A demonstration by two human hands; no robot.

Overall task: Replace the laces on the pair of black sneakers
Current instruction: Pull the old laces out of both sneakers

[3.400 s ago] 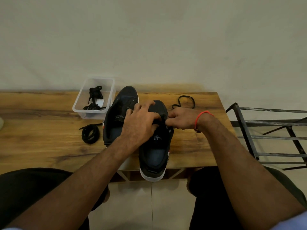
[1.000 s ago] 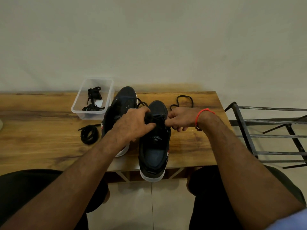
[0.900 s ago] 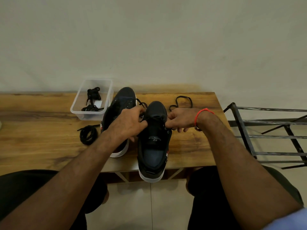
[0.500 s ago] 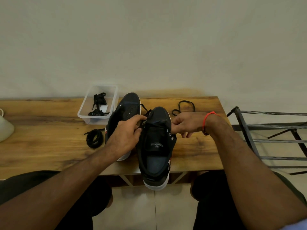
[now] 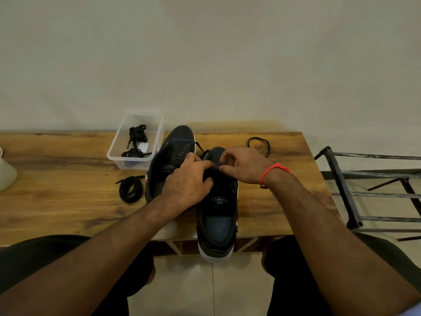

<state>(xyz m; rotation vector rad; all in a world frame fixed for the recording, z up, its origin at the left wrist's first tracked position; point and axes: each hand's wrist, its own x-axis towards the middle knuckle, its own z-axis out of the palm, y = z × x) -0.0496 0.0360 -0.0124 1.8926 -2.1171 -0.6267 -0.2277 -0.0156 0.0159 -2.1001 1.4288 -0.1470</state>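
Observation:
Two black sneakers stand on the wooden table point(image 5: 57, 201). The right sneaker point(image 5: 217, 215) points away from me, its heel over the near edge. The left sneaker point(image 5: 169, 156) lies behind my left hand, laceless, its eyelets showing. My left hand point(image 5: 189, 181) grips the right sneaker's upper at the eyelets. My right hand point(image 5: 241, 165) is over the toe and pinches a black lace at the tongue. A strand of that lace point(image 5: 199, 145) trails between the two shoes.
A clear plastic box point(image 5: 114, 153) with bundled black laces stands at the back left. A coiled black lace point(image 5: 131, 189) lies left of the sneakers, a loose lace loop point(image 5: 259, 143) at the back right. A metal rack point(image 5: 341, 190) stands right of the table, a white object point(image 5: 5, 176) far left.
My right hand has moved from the sneaker's right side to over its toe, meeting my left hand at the eyelets. The left hand stays on the upper.

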